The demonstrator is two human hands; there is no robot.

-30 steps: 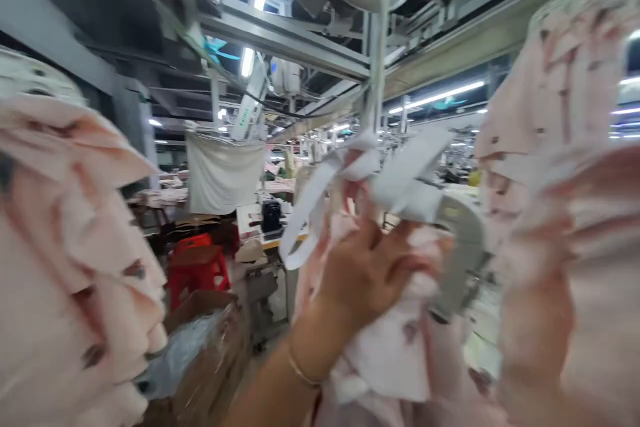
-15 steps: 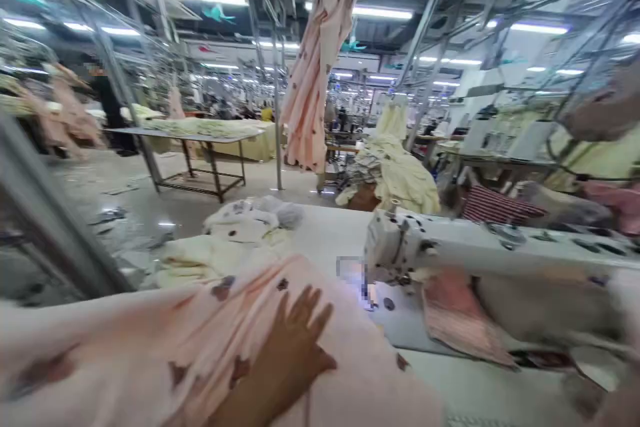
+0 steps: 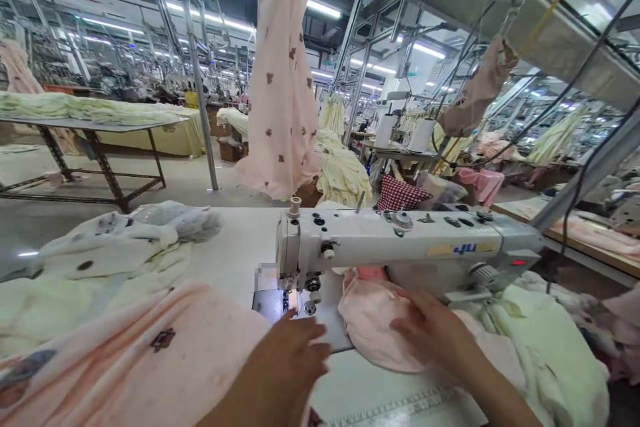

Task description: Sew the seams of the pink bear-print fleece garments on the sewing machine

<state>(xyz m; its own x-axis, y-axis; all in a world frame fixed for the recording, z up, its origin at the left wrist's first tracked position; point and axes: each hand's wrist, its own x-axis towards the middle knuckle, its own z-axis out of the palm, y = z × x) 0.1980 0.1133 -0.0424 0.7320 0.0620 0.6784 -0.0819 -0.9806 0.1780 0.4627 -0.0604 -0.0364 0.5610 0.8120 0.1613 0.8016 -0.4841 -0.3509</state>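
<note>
A large pink printed fabric (image 3: 200, 340) spreads over the left of the sewing table. My left hand (image 3: 287, 357) is at its right edge, just in front of the needle area, with loosely bent fingers apart and nothing visible in them. Right of the needle, under the arm of the white sewing machine (image 3: 380, 233), lies a smaller pink fabric piece (image 3: 377, 330). My right hand (image 3: 430, 327) grips this piece at its right side, the thumb on top and some fingertips hidden. The machine's lamp lights the needle plate (image 3: 267, 305).
White and pale yellow cloth (image 3: 115, 247) is heaped at the table's back left. Pale green fabric (image 3: 550, 340) lies at the right. A pink printed length (image 3: 283, 80) hangs behind the machine. A ruler strip (image 3: 400, 407) runs along the front edge.
The view has swung right. My left hand, earlier spread flat on the large pink fabric, is now close to the needle. My right hand has come onto the smaller pink piece.
</note>
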